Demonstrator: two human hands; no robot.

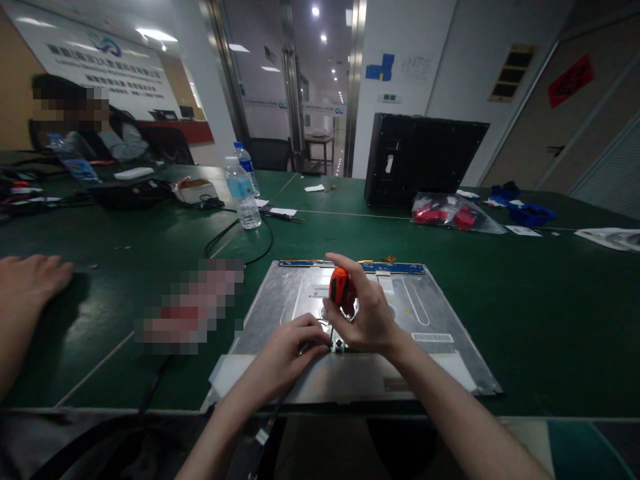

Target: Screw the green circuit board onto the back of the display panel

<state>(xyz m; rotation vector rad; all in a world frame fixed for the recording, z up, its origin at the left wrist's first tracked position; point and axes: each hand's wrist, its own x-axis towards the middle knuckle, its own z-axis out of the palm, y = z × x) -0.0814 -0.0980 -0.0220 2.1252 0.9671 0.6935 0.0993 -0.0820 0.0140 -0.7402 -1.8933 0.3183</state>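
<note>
My right hand (367, 310) is closed around the orange and black handle of a screwdriver (339, 285), held upright with its shaft pointing down. Its tip is near a small green part (340, 346) on the silver metal back of a flat display panel (430, 313). Resting low on the panel, my left hand (295, 343) has its fingers drawn together beside that small part. What they pinch, if anything, is hidden. A blue circuit strip (407, 268) runs along the panel's far edge. Below my left wrist hangs a dark cable with a pale connector (262, 437).
Another person's hand (37, 283) lies on the green table (540, 320) at left; a person (110, 133) sits beyond. Water bottles (243, 197) stand behind the panel. A black monitor-like casing (425, 160) and a bag of red parts (450, 213) are at the back right.
</note>
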